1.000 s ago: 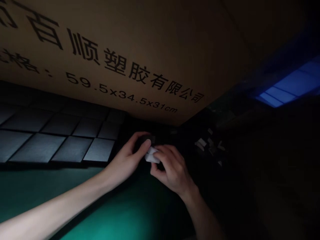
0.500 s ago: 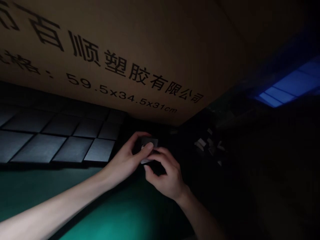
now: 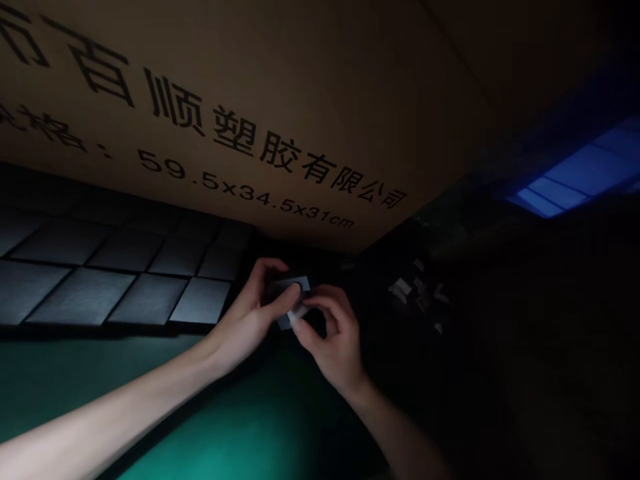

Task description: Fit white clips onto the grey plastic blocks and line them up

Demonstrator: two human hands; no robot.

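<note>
The left hand (image 3: pixel 247 319) and right hand (image 3: pixel 334 345) pinch one small dark pad (image 3: pixel 294 287) between them, over the green mat (image 3: pixel 210 427) by the cardboard box (image 3: pixel 320 80). Rows of laid pads (image 3: pixel 125 283) lie left, white scraps (image 3: pixel 413 290) right.

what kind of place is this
Likely a dim factory or packing bench: a big cardboard carton printed with a plastics company's name and dimensions, rows of dark square pads behind a green mat, and the left hand and right hand pinching a small grey square.
</note>
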